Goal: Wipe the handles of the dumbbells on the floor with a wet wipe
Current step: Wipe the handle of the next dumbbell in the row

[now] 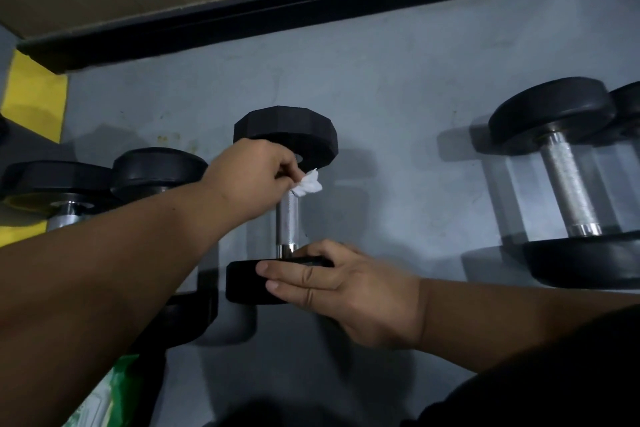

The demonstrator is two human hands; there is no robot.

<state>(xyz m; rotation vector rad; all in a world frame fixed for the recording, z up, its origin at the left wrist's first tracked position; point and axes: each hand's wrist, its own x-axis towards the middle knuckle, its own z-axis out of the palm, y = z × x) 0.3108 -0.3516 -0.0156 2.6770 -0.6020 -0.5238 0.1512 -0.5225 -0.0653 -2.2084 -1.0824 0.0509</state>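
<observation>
My left hand (256,170) is pinching a crumpled white wet wipe (308,184) against the far end of the knurled chrome handle (287,222) of the black hexagonal dumbbell (287,132); at six o'clock, my right hand (346,291) is lying flat-fingered, steadying its near head.

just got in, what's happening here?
A person is cleaning dumbbells on the floor. The left hand presses a white wipe against the top of the middle dumbbell's handle, just under its far head. The right hand rests on the near head, steadying it. Other dumbbells lie to either side, untouched; a green pack sits at the bottom left.
</observation>
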